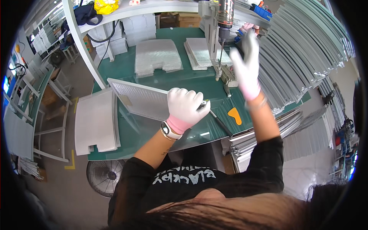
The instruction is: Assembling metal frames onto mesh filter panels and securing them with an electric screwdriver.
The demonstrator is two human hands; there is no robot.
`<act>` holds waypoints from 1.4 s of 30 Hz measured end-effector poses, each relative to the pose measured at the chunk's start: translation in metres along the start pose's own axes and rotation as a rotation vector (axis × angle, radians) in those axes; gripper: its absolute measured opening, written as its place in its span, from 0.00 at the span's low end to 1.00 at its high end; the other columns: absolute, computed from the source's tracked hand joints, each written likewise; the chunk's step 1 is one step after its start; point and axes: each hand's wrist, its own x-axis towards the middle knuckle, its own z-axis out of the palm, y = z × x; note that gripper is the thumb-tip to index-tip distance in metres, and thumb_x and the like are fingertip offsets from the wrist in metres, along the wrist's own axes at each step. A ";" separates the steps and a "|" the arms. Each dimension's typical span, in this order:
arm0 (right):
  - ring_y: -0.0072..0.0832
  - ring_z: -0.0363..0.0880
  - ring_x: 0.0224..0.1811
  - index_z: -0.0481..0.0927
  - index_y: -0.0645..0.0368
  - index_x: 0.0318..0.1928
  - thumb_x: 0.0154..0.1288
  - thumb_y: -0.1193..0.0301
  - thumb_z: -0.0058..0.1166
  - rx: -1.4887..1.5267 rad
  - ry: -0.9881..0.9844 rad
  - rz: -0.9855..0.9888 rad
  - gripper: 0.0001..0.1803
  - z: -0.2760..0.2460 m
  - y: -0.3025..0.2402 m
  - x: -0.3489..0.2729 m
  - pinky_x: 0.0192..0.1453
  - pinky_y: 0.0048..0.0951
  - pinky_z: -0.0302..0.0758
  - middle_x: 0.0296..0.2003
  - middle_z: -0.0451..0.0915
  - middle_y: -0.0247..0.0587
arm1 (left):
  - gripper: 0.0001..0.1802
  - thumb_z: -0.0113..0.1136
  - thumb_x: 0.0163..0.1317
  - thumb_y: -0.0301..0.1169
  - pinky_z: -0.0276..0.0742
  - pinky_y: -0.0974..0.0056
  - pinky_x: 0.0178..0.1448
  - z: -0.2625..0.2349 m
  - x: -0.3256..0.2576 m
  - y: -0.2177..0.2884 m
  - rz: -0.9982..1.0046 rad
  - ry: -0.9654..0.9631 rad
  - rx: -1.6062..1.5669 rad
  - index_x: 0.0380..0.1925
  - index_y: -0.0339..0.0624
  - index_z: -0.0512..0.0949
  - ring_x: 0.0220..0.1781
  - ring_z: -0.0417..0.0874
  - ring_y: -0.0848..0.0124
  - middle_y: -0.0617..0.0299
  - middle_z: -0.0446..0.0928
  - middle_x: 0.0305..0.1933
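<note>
Head view: we see left hand (pixel 186 105) fisted around a black-shafted tool (pixel 219 120), beside mesh panel (pixel 140 100). Right hand (pixel 247 67) raised, fingers spread, empty, near stacked frames (pixel 303 57).

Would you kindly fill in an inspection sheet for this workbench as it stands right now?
Surface: green cutting-mat table, partly covered.
Job's things: flat grey mesh panel held tilted on the table; slim dark-handled tool in the left hand.
Clutter: orange plastic scraper; stacks of grey mesh sheets; pale grey sheet stack at the table's left edge.
Grippers: left hand, white-gloved, closed on panel and tool; right hand raised, fingers open, by the leaning grey metal strips.
Cables: black cable hanging off the white shelf.
Surroundings: suspended electric screwdriver; floor fan.
</note>
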 end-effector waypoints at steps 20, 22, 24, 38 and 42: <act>0.17 0.71 0.23 0.75 0.55 0.40 0.65 0.71 0.55 1.096 -0.042 0.527 0.05 0.040 -0.067 0.087 0.26 0.17 0.67 0.25 0.75 0.29 | 0.08 0.69 0.39 0.35 0.64 0.57 0.31 0.013 0.014 -0.007 -0.044 0.011 -0.117 0.20 0.48 0.80 0.21 0.74 0.63 0.66 0.75 0.19; 0.17 0.70 0.22 0.75 0.55 0.40 0.65 0.71 0.55 1.097 -0.078 0.525 0.05 0.039 -0.064 0.086 0.25 0.16 0.66 0.23 0.74 0.28 | 0.08 0.69 0.39 0.34 0.63 0.57 0.31 0.010 0.016 -0.005 -0.058 0.012 -0.156 0.21 0.48 0.81 0.21 0.74 0.64 0.67 0.75 0.19; 0.25 0.78 0.37 0.74 0.60 0.52 0.65 0.72 0.54 1.065 -0.047 0.630 0.16 0.036 -0.066 0.084 0.41 0.22 0.75 0.38 0.80 0.39 | 0.08 0.68 0.40 0.33 0.65 0.57 0.29 0.012 0.016 -0.009 -0.041 0.025 -0.179 0.24 0.49 0.82 0.22 0.76 0.65 0.69 0.76 0.20; 0.17 0.73 0.24 0.68 0.63 0.62 0.60 0.61 0.58 1.218 -0.155 0.637 0.32 0.061 -0.059 0.037 0.25 0.16 0.70 0.30 0.77 0.35 | 0.10 0.70 0.48 0.33 0.75 0.61 0.35 0.019 -0.002 -0.007 -0.264 -0.012 -0.460 0.31 0.43 0.84 0.26 0.79 0.70 0.67 0.79 0.24; 0.17 0.78 0.28 0.71 0.63 0.59 0.59 0.64 0.57 1.417 -0.174 0.612 0.28 0.086 -0.022 0.025 0.28 0.17 0.74 0.34 0.80 0.35 | 0.15 0.63 0.44 0.37 0.72 0.54 0.42 0.001 0.015 -0.001 -0.259 -0.181 -0.263 0.36 0.51 0.81 0.38 0.78 0.60 0.63 0.79 0.36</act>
